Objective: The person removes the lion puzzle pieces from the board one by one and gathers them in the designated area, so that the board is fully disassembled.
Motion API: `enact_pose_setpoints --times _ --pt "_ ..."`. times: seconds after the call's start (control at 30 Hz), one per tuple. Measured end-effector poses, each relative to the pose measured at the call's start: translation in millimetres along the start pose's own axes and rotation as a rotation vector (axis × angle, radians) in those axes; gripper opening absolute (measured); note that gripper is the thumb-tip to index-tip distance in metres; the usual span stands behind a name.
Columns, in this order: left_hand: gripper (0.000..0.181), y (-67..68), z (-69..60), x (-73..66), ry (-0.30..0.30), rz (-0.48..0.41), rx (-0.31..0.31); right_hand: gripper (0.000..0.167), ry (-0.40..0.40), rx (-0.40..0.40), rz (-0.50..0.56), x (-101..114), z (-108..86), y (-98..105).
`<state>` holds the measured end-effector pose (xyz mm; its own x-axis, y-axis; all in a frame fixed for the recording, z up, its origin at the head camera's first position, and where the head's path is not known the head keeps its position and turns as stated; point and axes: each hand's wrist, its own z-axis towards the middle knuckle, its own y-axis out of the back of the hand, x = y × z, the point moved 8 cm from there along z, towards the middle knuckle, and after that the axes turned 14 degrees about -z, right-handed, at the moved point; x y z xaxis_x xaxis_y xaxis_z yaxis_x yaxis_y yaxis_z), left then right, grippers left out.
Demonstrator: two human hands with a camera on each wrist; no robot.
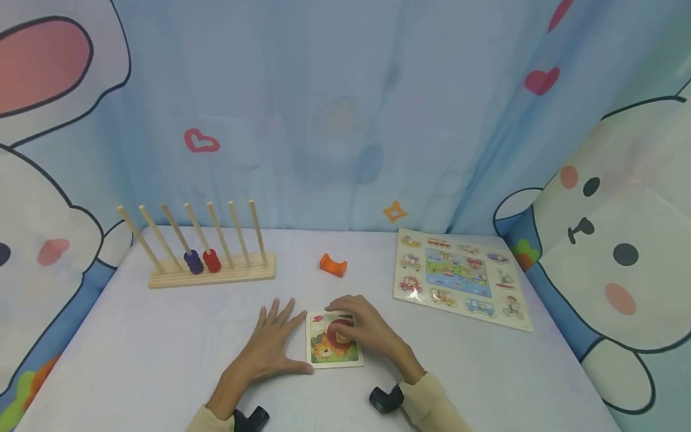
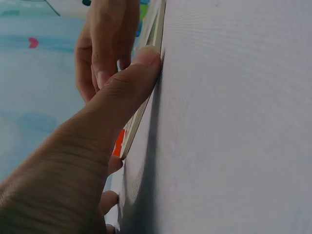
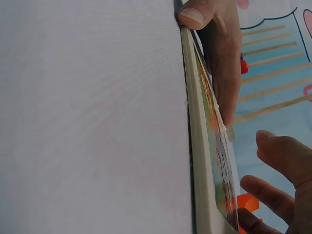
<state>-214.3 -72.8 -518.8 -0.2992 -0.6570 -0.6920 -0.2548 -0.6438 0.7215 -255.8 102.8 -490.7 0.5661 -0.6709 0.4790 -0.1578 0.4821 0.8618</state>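
Note:
A small square picture board [image 1: 329,358] lies flat on the table, with animals and a dark red round shape on its face. My left hand [image 1: 270,348] has its fingers spread, the thumb and index tips at the board's left corners. In the left wrist view the left thumb [image 2: 146,56] rests on the board's edge [image 2: 139,124]. My right hand [image 1: 367,327] arches over the board's right part. In the right wrist view the right hand [image 3: 287,170] has thumb and fingers apart beside the board [image 3: 197,122], nothing seen between them.
Beyond the hands, an orange curved block [image 1: 333,265] lies on the table. Back left stands a wooden peg rack [image 1: 259,272] with a dark blue piece [image 1: 193,262] and a red piece [image 1: 212,261]. A larger vehicle picture board [image 1: 415,298] lies at the right. A curtain hangs behind.

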Motion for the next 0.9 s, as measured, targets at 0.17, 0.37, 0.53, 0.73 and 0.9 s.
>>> enact_pose_setpoints --times 0.17,0.37,0.53,0.73,0.9 --pt "0.11 0.4 0.9 1.5 -0.001 0.003 -0.003 0.026 0.003 0.024 0.002 2 11.7 -9" --pt "0.108 1.8 2.6 1.6 -0.012 -0.011 -0.011 0.021 0.017 0.046 -0.067 4 20.1 -17" --pt "0.109 0.6 4.4 3.5 -0.012 -0.009 -0.014 0.019 0.019 0.06 -0.142 5 22.8 -23" --pt "0.11 0.0 6.4 3.4 -0.017 -0.014 -0.015 0.019 0.004 0.045 -0.174 2 23.3 -24" --pt "0.11 1.8 5.3 2.9 -0.006 -0.011 -0.019 0.017 0.005 0.047 -0.192 6 25.9 -25"
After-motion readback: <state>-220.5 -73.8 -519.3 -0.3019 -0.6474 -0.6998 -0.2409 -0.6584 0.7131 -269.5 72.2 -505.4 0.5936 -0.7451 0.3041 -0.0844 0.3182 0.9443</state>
